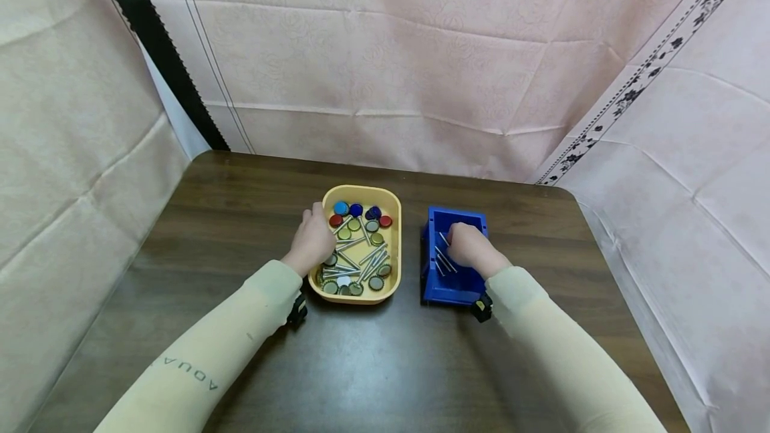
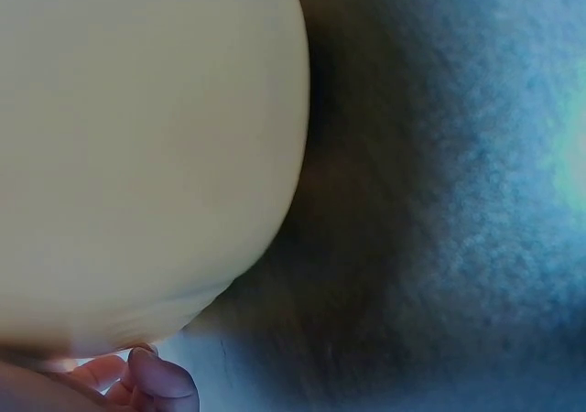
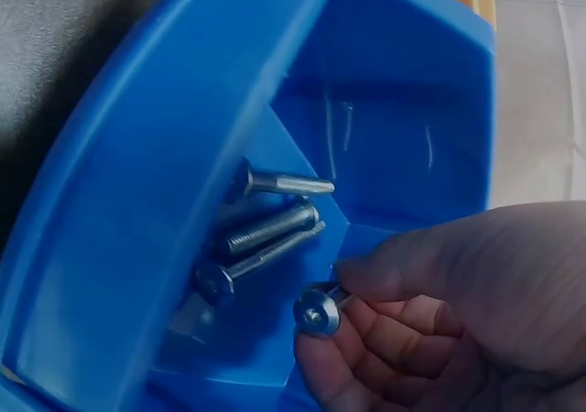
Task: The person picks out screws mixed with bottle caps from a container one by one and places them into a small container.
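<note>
My left hand grips the left rim of a pale yellow tray. In the left wrist view the tray's wall fills much of the picture, with the fingertips curled at its edge. The tray holds loose silver bolts and bottle caps. Inside a blue bin to the right is my right hand. Its thumb and fingers pinch a silver bolt, flat head facing the wrist camera. Several more bolts lie on the bin's floor beside it.
Caps in blue, red, green and gold lie in the tray, mostly at its far end, with a red cap by the right wall. Both containers stand on a dark wooden table. Pale patterned cloth hangs behind and at both sides.
</note>
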The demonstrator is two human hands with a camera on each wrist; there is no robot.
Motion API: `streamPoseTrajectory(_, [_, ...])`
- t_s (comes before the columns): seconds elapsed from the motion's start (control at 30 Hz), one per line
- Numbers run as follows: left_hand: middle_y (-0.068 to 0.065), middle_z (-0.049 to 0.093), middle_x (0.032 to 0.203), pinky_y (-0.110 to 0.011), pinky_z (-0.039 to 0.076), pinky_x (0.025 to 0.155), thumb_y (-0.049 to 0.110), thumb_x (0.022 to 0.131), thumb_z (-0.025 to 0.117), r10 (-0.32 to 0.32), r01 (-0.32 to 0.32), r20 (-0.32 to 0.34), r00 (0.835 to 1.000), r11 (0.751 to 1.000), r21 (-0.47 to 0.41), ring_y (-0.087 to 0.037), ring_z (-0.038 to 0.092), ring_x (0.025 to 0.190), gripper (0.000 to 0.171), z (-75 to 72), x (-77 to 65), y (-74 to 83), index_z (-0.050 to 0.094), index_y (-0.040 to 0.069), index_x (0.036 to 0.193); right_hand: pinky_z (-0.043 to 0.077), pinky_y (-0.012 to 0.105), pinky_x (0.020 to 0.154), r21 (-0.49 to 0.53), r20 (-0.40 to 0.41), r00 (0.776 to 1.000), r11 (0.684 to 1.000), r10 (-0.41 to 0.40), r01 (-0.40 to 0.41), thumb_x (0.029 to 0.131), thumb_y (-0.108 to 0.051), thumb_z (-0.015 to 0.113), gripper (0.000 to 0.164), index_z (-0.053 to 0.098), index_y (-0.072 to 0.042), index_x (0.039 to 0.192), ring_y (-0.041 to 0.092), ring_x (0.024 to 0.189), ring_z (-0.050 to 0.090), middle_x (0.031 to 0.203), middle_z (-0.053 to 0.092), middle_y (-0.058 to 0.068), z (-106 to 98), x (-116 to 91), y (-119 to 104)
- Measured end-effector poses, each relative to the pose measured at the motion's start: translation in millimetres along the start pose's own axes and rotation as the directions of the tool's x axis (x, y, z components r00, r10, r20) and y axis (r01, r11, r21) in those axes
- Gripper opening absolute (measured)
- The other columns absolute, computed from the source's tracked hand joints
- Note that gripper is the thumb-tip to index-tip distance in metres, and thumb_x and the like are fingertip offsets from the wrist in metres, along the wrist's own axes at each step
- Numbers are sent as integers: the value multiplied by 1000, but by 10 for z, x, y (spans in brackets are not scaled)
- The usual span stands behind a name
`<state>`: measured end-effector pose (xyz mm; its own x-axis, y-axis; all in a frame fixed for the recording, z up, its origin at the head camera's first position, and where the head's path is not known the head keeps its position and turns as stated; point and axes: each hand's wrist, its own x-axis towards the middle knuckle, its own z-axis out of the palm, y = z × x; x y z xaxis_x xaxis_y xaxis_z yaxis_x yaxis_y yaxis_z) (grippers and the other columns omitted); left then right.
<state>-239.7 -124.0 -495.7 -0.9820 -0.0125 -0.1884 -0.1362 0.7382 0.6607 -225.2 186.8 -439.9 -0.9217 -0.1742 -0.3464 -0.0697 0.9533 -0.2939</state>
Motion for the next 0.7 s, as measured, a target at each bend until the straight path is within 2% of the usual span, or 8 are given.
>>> streamPoseTrajectory(0.2, [-24,39,122,-49,46,87,0,87,52,1,-1,-3,1000,1000,0,-34,52,99,67,0,-6,1,20,3,147,41,30,53,-90,-8,999,995,39,-40,90,5,50,10,57,-1,85,20,61,49,70,50,8,76,11,-41])
streamPoseTrajectory(0.33, [-23,39,122,-49,46,87,0,87,52,0,0,-4,1000,1000,-2,-34,52,99,67,7,-1,-5,20,4,147,45,31,57,-142,7,999,989,52,-50,91,5,50,12,59,3,98,23,69,54,81,57,12,107,22,-68])
streamPoseTrajectory(0.7, [-23,38,123,-48,46,86,0,88,52,-3,3,-2,1000,1000,-2,-34,52,99,68,14,2,-11,19,4,147,48,32,62,-138,41,995,987,88,-81,93,3,52,20,59,4,112,23,75,57,93,60,14,128,39,-78])
